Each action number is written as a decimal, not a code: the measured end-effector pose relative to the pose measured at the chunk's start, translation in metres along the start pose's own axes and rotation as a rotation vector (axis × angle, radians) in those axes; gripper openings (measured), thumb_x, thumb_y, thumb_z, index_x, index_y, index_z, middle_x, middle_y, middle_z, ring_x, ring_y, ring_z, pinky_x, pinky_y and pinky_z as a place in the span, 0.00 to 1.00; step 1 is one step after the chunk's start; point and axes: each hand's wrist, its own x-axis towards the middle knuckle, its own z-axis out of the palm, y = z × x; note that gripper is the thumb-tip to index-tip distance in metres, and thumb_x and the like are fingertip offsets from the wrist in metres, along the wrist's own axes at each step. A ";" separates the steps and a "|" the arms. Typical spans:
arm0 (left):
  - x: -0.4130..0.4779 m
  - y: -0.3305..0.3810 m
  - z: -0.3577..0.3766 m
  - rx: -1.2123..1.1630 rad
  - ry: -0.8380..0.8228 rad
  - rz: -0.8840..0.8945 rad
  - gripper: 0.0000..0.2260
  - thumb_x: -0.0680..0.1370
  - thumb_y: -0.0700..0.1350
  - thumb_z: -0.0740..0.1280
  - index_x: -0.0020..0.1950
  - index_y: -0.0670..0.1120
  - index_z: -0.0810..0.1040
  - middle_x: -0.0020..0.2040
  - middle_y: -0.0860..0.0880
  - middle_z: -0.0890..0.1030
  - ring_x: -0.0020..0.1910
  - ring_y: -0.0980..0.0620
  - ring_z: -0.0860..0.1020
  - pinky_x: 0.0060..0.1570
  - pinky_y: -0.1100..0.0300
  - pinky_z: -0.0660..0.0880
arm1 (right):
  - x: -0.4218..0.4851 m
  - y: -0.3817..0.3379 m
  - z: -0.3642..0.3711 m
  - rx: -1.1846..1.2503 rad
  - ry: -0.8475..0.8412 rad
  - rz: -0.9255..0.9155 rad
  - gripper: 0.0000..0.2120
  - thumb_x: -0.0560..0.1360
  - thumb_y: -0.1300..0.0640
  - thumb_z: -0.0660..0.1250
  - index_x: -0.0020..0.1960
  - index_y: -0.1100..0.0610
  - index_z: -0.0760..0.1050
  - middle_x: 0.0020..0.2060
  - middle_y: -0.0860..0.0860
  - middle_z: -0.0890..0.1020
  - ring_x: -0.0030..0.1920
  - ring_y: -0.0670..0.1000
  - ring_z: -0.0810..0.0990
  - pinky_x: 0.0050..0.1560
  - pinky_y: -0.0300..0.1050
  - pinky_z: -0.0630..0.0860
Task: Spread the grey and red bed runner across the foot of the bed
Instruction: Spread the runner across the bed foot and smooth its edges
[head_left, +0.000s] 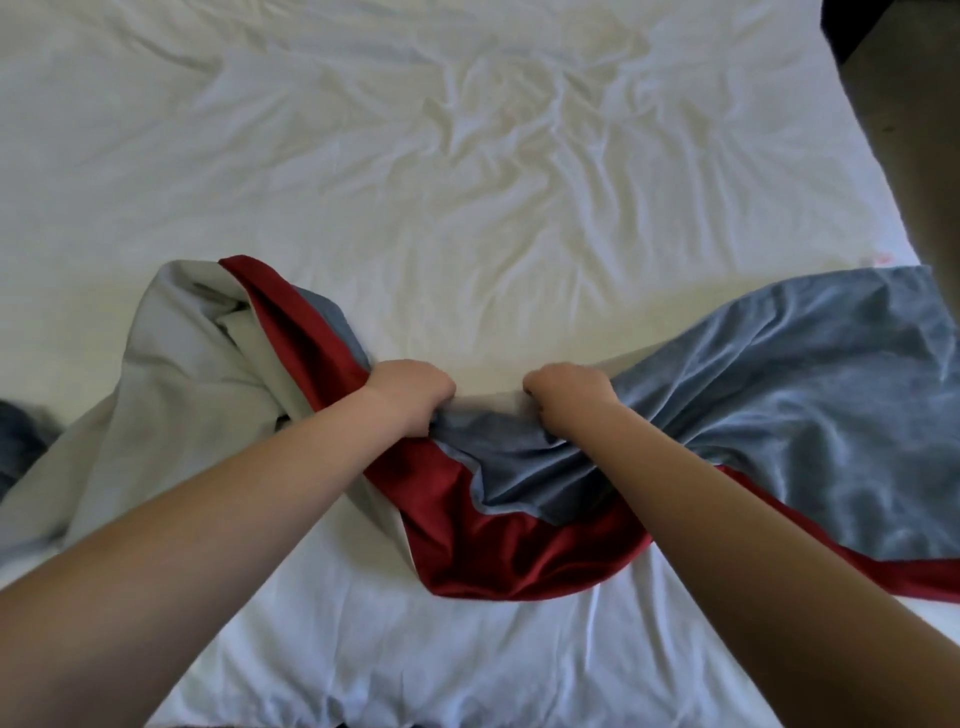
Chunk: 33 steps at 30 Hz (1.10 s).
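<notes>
The grey and red bed runner (789, 395) lies across the near part of the white bed (441, 171). Its right half is spread flat, grey face up with a red border, and reaches the bed's right edge. Its left half is bunched and twisted, showing a pale lining. My left hand (410, 395) grips the bunched cloth near the middle, where red and grey meet. A short way to the right, my right hand (569, 397) grips the grey cloth. Both fists are closed round folds of the runner, with a sagging stretch between them.
The white sheet is wrinkled toward the middle and far side of the bed. Brown floor (914, 156) shows past the bed's right edge. Part of the runner hangs off the left side, near a dark blue-grey patch (21, 441).
</notes>
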 end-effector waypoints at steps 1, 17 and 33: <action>0.001 -0.002 0.000 0.014 0.031 -0.026 0.06 0.74 0.42 0.65 0.51 0.47 0.76 0.54 0.46 0.79 0.54 0.43 0.77 0.40 0.56 0.68 | 0.003 -0.002 -0.004 -0.034 0.027 0.006 0.10 0.72 0.63 0.67 0.53 0.56 0.74 0.51 0.54 0.78 0.51 0.57 0.77 0.41 0.48 0.69; 0.026 -0.128 -0.014 -0.115 0.679 -0.066 0.28 0.70 0.69 0.62 0.58 0.49 0.73 0.39 0.50 0.80 0.40 0.46 0.79 0.31 0.57 0.67 | 0.057 0.013 -0.037 0.136 0.315 -0.012 0.11 0.75 0.50 0.62 0.57 0.49 0.72 0.54 0.52 0.79 0.51 0.57 0.79 0.42 0.47 0.71; -0.028 -0.176 0.047 -0.238 0.711 0.072 0.16 0.77 0.56 0.58 0.43 0.47 0.78 0.35 0.50 0.78 0.35 0.49 0.77 0.34 0.52 0.73 | 0.109 -0.038 -0.125 0.236 0.448 0.084 0.20 0.66 0.59 0.65 0.58 0.47 0.76 0.53 0.50 0.78 0.55 0.55 0.77 0.52 0.48 0.74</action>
